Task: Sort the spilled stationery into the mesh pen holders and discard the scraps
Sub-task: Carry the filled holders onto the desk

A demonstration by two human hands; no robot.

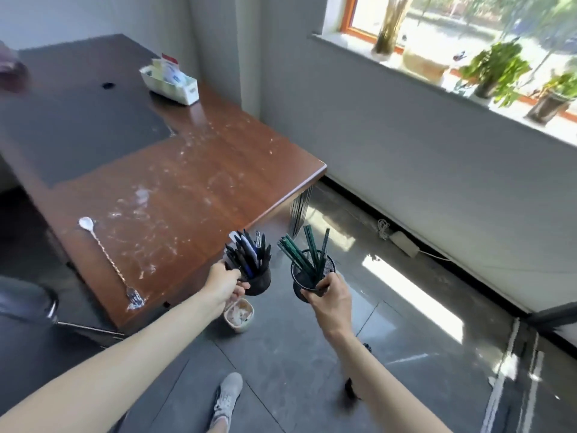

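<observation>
My left hand [224, 284] grips a black mesh pen holder [259, 281] packed with several dark pens and markers [248, 251]. My right hand [331, 303] grips a second black mesh holder [312, 270] that carries several green pencils [307, 250]. Both holders are held upright in the air, side by side, just off the near corner of the brown wooden desk [193, 182]. On the floor below my left hand stands a small beige bin [239, 315] with crumpled white scraps in it.
A long twisted metal spoon [107, 260] lies near the desk's front edge, amid white smears. A white organiser box [170, 81] sits at the back beside a dark desk mat [78, 126]. A chair [28, 304] stands at left. A power strip [404, 243] lies by the wall. My shoe [228, 398] is on the grey floor.
</observation>
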